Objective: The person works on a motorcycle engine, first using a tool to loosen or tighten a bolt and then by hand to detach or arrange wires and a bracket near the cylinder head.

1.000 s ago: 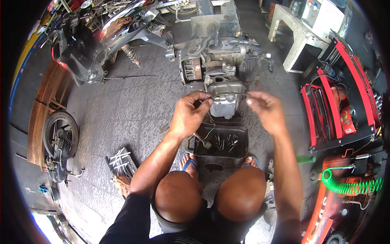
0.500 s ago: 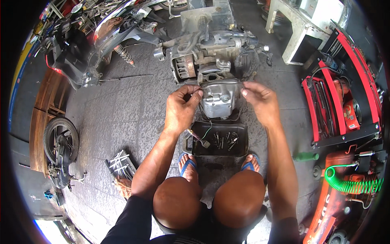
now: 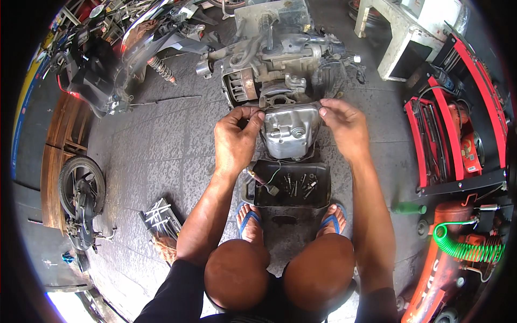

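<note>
A silver cylinder head cover (image 3: 290, 141) sits at the near end of a greasy scooter engine (image 3: 291, 69) on the floor. At its upper left corner, my left hand (image 3: 236, 139) is closed, thumb and forefinger pinching the rim. My right hand (image 3: 347, 132) pinches at the upper right corner of the same cover, thumb below and forefinger on top. The fingertips hide the exact spots they grip. Just nearer than the cover lies a black tray (image 3: 249, 198) with several bolts (image 3: 293, 187) and a wire with a connector (image 3: 272, 190).
On the right stand a red and black tool rack (image 3: 439, 134), an orange air compressor (image 3: 431, 274) with a coiled green hose (image 3: 468, 250), and a green bottle (image 3: 409, 208). Motorcycle parts (image 3: 97, 75) crowd the far left. A wheel (image 3: 81, 185) and a toolbox (image 3: 160, 218) are nearer.
My right hand has shifted slightly up and inward, its forefinger now at the cover's corner. My left hand has moved a little up and left. The view has shifted slightly.
</note>
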Available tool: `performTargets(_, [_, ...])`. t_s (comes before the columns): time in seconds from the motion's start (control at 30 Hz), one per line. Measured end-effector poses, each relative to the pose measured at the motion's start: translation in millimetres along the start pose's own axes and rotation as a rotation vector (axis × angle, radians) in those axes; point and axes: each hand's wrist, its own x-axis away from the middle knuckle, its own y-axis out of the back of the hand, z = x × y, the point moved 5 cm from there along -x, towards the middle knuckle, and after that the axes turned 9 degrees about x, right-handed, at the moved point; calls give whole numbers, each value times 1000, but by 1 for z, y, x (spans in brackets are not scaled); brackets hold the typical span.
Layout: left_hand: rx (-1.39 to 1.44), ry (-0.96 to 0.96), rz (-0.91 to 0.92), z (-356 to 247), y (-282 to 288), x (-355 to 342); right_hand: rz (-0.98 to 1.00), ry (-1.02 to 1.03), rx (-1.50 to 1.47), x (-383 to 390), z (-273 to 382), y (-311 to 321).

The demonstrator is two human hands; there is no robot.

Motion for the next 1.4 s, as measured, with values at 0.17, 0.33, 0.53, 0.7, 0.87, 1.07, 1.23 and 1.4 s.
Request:
performTargets(0.17, [8,-18,-3,1,-1,-2,8,20,17,-3,-1,-1])
performTargets(0.33, [60,65,21,8,1,-3,36,16,-37,-3,-6,-2])
performTargets(0.53, [148,86,64,19,1,-6,54,12,-24,-6,-9,-3])
performTargets(0.7, [128,146,1,32,9,9,11,-29,-32,17,-19,5])
performTargets(0.87, [82,333,18,54,14,54,97,-247,-91,71,-50,7])
performTargets(1.07, [278,441,153,70,-1,75,156,-277,-200,88,-65,-9])
performTargets(1.23, [314,480,160,74,-3,74,182,-266,-211,83,-64,-18])
performTargets(1.4, [381,478,134,77,-2,77,164,-278,-238,84,-66,-19])
